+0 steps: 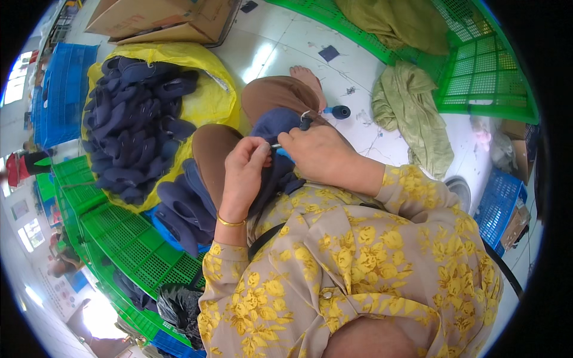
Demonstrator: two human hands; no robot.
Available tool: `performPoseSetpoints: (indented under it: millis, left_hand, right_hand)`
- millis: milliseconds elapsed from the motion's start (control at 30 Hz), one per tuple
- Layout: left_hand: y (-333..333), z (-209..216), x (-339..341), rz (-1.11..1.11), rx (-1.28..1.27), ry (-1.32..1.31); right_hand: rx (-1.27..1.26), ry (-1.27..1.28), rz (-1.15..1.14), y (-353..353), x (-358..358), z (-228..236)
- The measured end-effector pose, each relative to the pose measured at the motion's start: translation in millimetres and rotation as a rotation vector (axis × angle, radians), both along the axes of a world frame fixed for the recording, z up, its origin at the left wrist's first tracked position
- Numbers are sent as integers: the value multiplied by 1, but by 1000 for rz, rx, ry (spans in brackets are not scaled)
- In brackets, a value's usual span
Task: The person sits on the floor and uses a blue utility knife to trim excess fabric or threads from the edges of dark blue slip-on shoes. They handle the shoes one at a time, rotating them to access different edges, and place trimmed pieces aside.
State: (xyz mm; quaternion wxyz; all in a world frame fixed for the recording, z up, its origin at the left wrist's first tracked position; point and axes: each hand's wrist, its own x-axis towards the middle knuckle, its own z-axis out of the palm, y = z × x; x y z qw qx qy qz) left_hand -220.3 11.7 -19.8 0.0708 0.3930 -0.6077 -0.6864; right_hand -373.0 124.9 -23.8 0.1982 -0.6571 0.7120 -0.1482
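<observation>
My left hand (243, 170), with a gold bangle at the wrist, is closed in a pinch above my lap. What its fingertips hold is too small to make out. Beside it, my right hand (319, 154) is closed around a small dark-handled tool (305, 123) with a curved metal end. A thin metal tip shows between the two hands. Under them, a navy fabric shoe piece (276, 123) rests on my knees, partly hidden by my fingers. More navy shoe pieces (186, 206) are heaped on my lap at the left.
A yellow bag (212, 107) full of navy shoe pieces stands at the left, beside green crates (128, 230). A dark thread spool (341, 112) sits on the floor past my right hand. Olive cloth (412, 113) lies near a green crate (486, 74) at the right. A cardboard box (161, 21) is at the back.
</observation>
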Motion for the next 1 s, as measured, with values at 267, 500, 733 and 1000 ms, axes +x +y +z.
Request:
performPoseSetpoints:
  millis: [267,500,733,1000]
  left_hand:
    - [-8,50,32,-209,-412,-182]
    - [7,75,67,-736,-982,-372]
    - [25,56,99,-595,-1255,-377]
    - [-40,81,186,181,-1499,-552]
  right_hand:
    - [-6,-525,-237,-1,-21,15]
    - [-115,-529,-24,0,-28,-9]
    - [-79,-911,-385,4,-36,-4]
    - [-175,-1061,-699,8,-48,-11]
